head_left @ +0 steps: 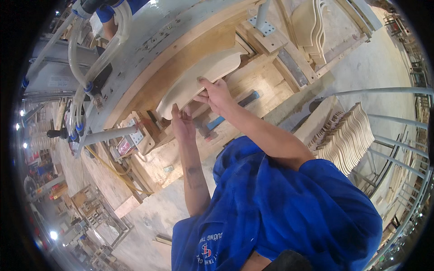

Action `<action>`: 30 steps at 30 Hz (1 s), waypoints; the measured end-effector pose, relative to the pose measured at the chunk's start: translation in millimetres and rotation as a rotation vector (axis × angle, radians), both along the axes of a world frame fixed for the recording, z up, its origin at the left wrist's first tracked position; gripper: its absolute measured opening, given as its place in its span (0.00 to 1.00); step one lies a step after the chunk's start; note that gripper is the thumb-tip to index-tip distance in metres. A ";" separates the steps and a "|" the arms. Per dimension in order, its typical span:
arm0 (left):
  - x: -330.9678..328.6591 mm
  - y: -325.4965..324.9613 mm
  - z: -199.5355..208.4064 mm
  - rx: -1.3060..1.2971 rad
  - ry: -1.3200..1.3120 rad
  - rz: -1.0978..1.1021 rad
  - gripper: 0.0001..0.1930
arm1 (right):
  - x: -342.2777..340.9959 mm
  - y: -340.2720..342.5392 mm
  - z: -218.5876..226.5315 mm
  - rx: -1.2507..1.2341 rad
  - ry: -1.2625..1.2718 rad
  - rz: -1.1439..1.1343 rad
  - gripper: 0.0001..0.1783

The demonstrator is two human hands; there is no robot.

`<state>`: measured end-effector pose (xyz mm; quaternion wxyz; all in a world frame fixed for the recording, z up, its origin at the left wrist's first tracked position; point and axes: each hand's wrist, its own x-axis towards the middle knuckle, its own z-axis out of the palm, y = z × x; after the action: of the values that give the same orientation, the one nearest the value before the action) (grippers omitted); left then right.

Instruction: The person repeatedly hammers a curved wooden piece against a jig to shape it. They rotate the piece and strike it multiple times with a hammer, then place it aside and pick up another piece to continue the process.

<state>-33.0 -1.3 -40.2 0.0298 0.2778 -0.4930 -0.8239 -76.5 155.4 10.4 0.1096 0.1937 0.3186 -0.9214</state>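
A pale curved plywood panel (202,73) with a wavy outline lies tilted in a wooden press form (144,86). My left hand (183,124) grips its near edge toward the left end, thumb up on the edge. Further right along the same edge, my right hand (217,95) holds the panel with the thumb on top and fingers curled beneath. Below the panel, a hammer (220,121) with a blue-and-dark handle rests on the wooden bench, partly hidden by my right forearm.
Clear hoses (106,56) and metal machine parts stand at upper left. Wavy plywood pieces (309,25) lean at upper right. To the right, a large stack of curved pieces (346,137) sits beside grey metal rails (398,119). Another person's blue sleeve (106,14) shows at the top.
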 end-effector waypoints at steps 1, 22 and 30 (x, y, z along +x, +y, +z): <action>-1.4 -1.6 -1.4 0.060 0.055 -0.036 0.15 | 0.3 0.5 -1.4 0.024 -0.086 -0.006 0.17; 11.6 3.1 6.6 0.140 -0.051 -0.021 0.15 | 6.7 13.5 4.3 -0.062 -0.148 0.008 0.13; 13.9 24.0 15.5 0.185 -0.064 -0.072 0.18 | 9.8 16.3 -12.4 0.012 -0.192 -0.017 0.14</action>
<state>-19.0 22.7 -24.7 -0.0414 0.2877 -0.4251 -0.8572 -66.7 171.7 -2.1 0.1309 0.2843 0.3104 -0.8976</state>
